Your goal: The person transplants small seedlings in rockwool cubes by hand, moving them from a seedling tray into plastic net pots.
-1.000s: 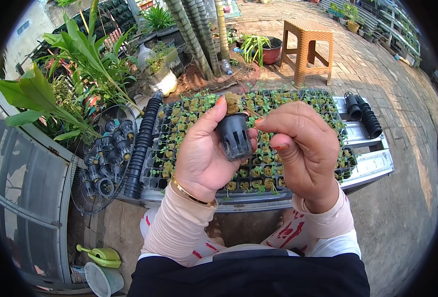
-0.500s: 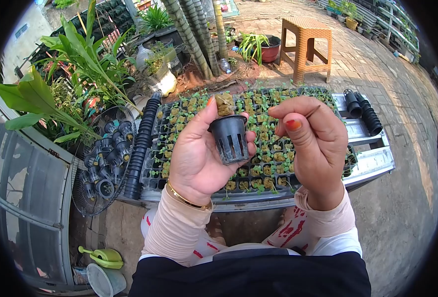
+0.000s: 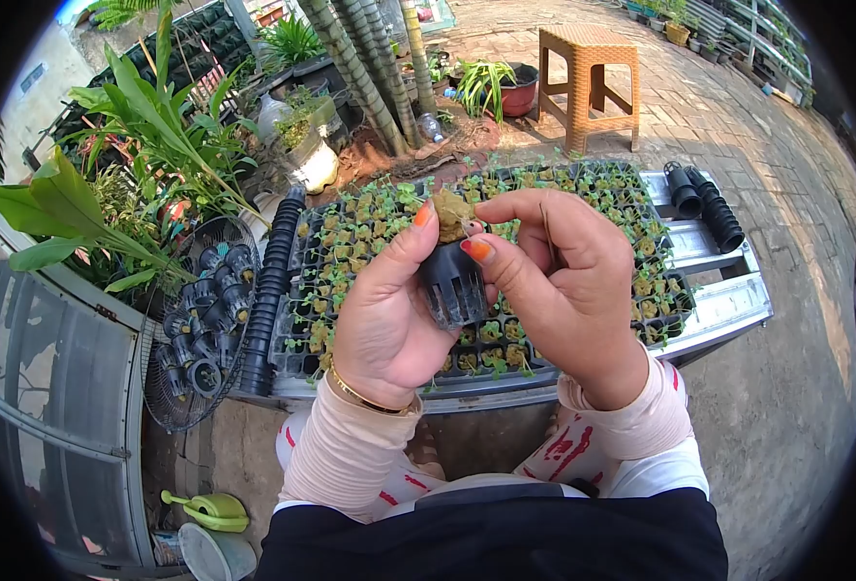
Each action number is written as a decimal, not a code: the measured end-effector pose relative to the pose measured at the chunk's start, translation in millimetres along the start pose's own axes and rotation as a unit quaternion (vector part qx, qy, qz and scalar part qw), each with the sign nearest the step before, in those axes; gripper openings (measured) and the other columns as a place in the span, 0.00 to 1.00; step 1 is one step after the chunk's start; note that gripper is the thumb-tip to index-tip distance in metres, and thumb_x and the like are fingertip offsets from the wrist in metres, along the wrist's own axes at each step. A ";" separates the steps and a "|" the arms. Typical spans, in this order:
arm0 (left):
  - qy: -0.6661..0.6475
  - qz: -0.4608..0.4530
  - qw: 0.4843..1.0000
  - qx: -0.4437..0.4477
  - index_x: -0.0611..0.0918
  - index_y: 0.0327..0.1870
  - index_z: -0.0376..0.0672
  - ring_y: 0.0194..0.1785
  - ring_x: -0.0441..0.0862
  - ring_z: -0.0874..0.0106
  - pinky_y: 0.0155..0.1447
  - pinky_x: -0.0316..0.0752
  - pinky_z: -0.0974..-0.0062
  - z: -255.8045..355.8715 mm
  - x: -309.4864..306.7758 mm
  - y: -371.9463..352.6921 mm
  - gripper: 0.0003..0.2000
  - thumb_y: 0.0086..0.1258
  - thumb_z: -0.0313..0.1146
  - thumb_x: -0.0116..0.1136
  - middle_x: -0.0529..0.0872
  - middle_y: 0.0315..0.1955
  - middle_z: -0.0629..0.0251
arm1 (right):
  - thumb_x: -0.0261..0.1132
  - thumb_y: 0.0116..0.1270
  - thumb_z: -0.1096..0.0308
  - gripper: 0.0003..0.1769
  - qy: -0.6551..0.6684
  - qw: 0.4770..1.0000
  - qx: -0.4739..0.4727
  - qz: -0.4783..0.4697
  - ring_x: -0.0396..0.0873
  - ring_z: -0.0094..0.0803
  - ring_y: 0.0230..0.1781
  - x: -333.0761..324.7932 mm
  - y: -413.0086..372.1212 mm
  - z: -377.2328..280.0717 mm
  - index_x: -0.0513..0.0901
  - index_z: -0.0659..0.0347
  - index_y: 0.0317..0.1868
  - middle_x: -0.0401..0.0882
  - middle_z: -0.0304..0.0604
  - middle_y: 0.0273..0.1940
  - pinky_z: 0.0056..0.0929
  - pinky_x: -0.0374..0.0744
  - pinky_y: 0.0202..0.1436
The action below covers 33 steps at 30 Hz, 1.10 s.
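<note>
My left hand (image 3: 389,310) is wrapped round a black slotted net pot (image 3: 453,286), held upright above the seedling tray. A brownish-yellow growing cube (image 3: 454,215) stands at the pot's rim, with my left thumb pressed against its side. My right hand (image 3: 568,281) is closed in a pinch at the cube's right side, thumb near the pot's rim. Something thin and pale shows between those fingertips, too small to name. Below both hands spreads a black seedling tray (image 3: 351,228) whose cells hold similar cubes with small green seedlings.
A wire basket (image 3: 171,412) of net pots stands left of the table. Stacked black pots (image 3: 275,290) lie along the tray's left edge, and more pots (image 3: 714,218) lie on the metal frame (image 3: 728,300) at right. A woven-pattern stool (image 3: 588,87) stands behind; a green watering can (image 3: 217,511) sits lower left.
My right hand has moved left and its fingertips have come to the cube. The cube looks turned and now shows broader above the pot. My left hand still holds the pot.
</note>
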State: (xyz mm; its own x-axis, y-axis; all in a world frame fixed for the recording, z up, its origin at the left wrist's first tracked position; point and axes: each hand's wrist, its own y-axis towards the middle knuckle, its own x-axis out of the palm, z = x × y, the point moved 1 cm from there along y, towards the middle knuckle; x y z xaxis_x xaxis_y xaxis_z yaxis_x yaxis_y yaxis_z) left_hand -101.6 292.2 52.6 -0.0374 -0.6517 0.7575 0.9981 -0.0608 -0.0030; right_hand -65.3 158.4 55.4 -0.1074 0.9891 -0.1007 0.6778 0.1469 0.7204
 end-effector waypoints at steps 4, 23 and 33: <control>0.022 -0.004 0.999 0.033 0.77 0.46 0.42 0.42 0.79 0.72 0.46 0.75 0.69 -2.1 1.4 -0.6 0.11 0.70 0.39 0.52 0.81 0.39 0.64 | 0.68 0.50 0.75 0.07 0.006 1.000 0.010 0.018 0.61 0.26 0.14 1.7 -0.6 1.8 0.80 0.64 0.31 0.61 0.36 0.13 0.25 0.61 0.20; 0.058 0.026 0.997 0.051 0.77 0.44 0.39 0.36 0.81 0.70 0.41 0.76 0.71 1.5 2.2 -0.4 0.13 0.69 0.39 0.53 0.82 0.34 0.62 | 0.67 0.51 0.74 0.05 0.072 0.997 0.026 -0.015 0.64 0.19 0.16 -1.1 2.3 13.7 0.81 0.65 0.29 0.66 0.34 0.14 0.21 0.63 0.20; 0.074 0.038 0.995 0.064 0.76 0.42 0.40 0.35 0.81 0.72 0.40 0.77 0.72 2.5 3.0 -0.1 0.11 0.68 0.39 0.55 0.81 0.32 0.64 | 0.66 0.50 0.75 0.05 0.115 0.988 0.100 -0.015 0.63 0.22 0.17 -4.4 1.2 7.8 0.81 0.64 0.29 0.65 0.34 0.15 0.23 0.64 0.22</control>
State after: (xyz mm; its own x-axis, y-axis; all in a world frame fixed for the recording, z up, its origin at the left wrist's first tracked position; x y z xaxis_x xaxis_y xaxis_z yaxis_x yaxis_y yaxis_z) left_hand -101.7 292.2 56.6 0.0402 -0.7555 0.6539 0.9960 0.0825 0.0341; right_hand -58.3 154.3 51.4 -0.2768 0.9594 0.0545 0.7997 0.1985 0.5666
